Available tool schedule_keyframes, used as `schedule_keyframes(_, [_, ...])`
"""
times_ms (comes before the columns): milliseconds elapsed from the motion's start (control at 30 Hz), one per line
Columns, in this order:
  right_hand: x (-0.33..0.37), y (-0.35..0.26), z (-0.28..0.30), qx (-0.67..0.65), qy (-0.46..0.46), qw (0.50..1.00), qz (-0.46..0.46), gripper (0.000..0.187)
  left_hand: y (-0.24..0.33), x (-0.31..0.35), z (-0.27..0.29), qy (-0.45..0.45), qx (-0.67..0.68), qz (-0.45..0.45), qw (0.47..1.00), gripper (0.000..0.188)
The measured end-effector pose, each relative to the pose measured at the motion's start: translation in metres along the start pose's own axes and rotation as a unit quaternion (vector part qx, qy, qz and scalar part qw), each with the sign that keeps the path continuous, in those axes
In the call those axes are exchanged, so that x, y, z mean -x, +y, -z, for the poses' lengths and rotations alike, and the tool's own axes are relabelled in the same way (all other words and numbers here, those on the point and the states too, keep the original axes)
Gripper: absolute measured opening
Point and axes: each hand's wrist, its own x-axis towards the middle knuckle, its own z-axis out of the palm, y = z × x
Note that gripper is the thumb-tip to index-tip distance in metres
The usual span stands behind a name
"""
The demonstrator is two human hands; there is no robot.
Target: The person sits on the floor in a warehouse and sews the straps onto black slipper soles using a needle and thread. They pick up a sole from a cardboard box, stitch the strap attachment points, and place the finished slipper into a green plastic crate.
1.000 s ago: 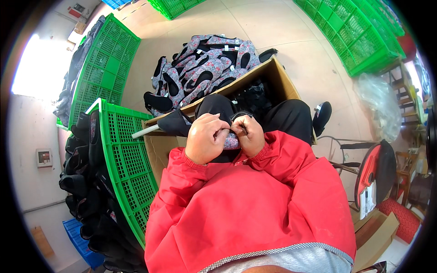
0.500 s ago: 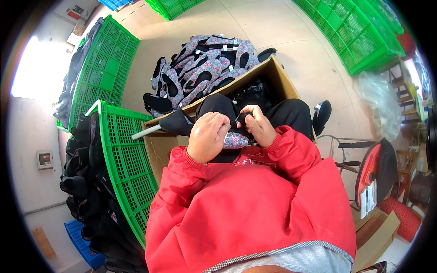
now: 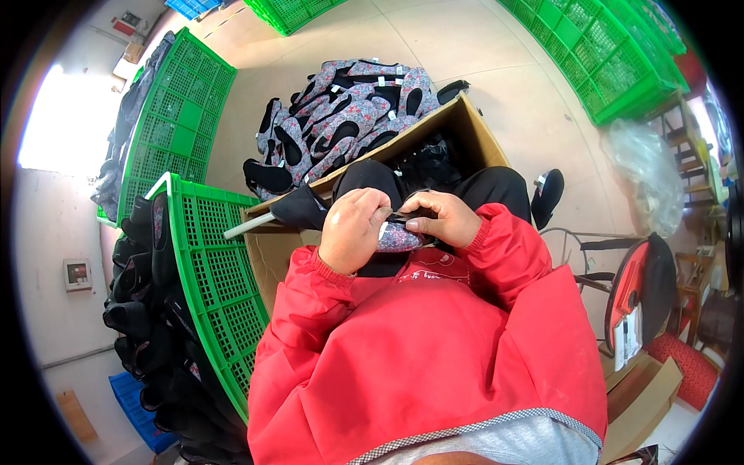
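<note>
Low in my lap rests a floral grey-and-pink slipper (image 3: 399, 238) with a black part along its upper edge, partly hidden by my fingers. My left hand (image 3: 354, 230) is closed at the slipper's left side, fingertips pinching its edge. My right hand (image 3: 444, 219) comes in from the right, with thumb and bent fingers closed on a small, thin dark thing (image 3: 398, 216) against the slipper's upper edge. What that dark thing is cannot be made out. Both hands nearly touch.
An open cardboard box (image 3: 484, 133) with black items stands beyond my knees. Behind it lies a heap of floral slippers (image 3: 341, 116). A green crate (image 3: 217, 271) with black shoes (image 3: 147, 310) is at left, and another green crate (image 3: 597, 62) far right. A pale rod (image 3: 249, 225) juts from the box.
My right hand has moved left and slightly down, bringing its fingertips against the slipper beside my left hand. The left hand has barely moved.
</note>
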Motion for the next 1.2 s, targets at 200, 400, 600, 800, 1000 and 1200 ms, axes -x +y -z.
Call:
schedule_keyframes(200, [-0.003,-0.001,-0.001,0.021,0.006,0.999,-0.023,0.017,-0.001,0.0,-0.002,0.001,-0.002,0.003,1.0,0.006])
schedule_keyframes(400, [-0.005,-0.006,-0.002,-0.013,0.005,0.998,-0.057,0.014,-0.001,-0.002,-0.002,-0.001,-0.001,0.006,1.0,0.007])
schedule_keyframes(600, [-0.006,0.007,-0.005,-0.002,0.019,1.0,-0.005,0.013,-0.001,-0.003,-0.003,-0.001,0.004,0.008,1.0,0.007])
schedule_keyframes(800, [-0.001,0.005,-0.004,-0.11,0.009,0.993,-0.037,0.017,0.001,-0.005,-0.01,0.066,0.013,0.052,0.996,0.01])
schedule_keyframes(1000, [0.014,0.027,-0.036,-0.16,0.097,0.982,0.017,0.042,0.008,-0.027,-0.015,0.08,0.008,0.156,0.985,0.006])
schedule_keyframes(1200, [0.012,0.052,-0.037,-0.382,0.214,0.896,-0.076,0.025,0.025,-0.034,0.01,0.283,0.062,-0.065,0.955,0.021])
